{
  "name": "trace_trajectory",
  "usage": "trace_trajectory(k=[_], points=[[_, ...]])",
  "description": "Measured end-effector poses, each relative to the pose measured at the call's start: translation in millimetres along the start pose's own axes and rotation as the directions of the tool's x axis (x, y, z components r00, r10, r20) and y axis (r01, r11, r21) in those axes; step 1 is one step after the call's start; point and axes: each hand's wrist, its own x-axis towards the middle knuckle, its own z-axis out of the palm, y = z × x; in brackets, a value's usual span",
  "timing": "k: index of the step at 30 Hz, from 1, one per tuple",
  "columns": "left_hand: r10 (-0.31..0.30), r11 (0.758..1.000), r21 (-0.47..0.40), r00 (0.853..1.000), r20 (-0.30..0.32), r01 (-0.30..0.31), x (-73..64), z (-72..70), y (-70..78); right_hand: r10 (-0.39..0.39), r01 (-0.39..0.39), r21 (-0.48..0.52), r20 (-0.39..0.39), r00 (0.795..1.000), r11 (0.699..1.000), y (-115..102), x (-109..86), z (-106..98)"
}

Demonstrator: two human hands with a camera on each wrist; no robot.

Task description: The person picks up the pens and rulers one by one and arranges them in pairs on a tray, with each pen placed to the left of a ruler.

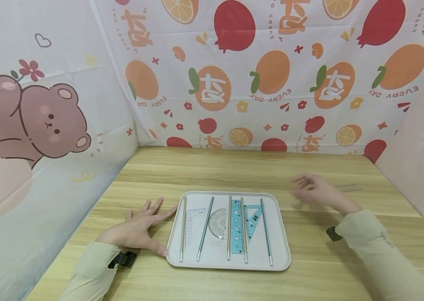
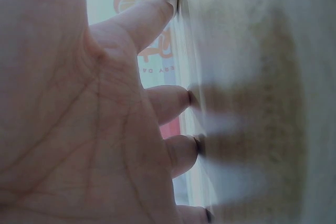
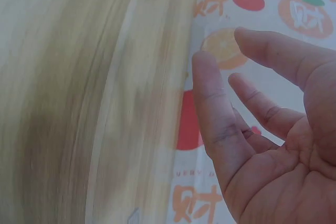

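Note:
A white tray (image 1: 231,266) lies on the table with several pencils (image 1: 205,230) in gold and teal across it. Among them are a clear set square (image 1: 194,223), a clear protractor (image 1: 217,223), a blue ruler (image 1: 237,240) and a blue set square (image 1: 251,223). My left hand (image 1: 136,229) rests with spread fingers at the tray's left side, its thumb and index finger by the rim. Off to the right of the tray, my right hand (image 1: 319,193) hovers above the table, fingers loosely bent, holding nothing. The right wrist view shows the same empty hand (image 3: 268,135).
Behind the right hand a clear strip, seemingly a ruler (image 1: 349,187), lies on the wooden table (image 1: 212,169). A fruit-patterned cloth (image 1: 242,54) hangs at the table's back edge, and a bear-printed cloth (image 1: 46,188) covers the left side.

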Motion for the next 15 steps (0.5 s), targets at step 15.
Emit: trace_trajectory(k=[15], points=[[0.020, 1.000, 0.017, 1.000, -0.009, -0.020, -0.7, 1.4, 0.4, 0.043, -0.039, 0.065, -0.048, 0.998, 0.997, 24, -3.4, -25]])
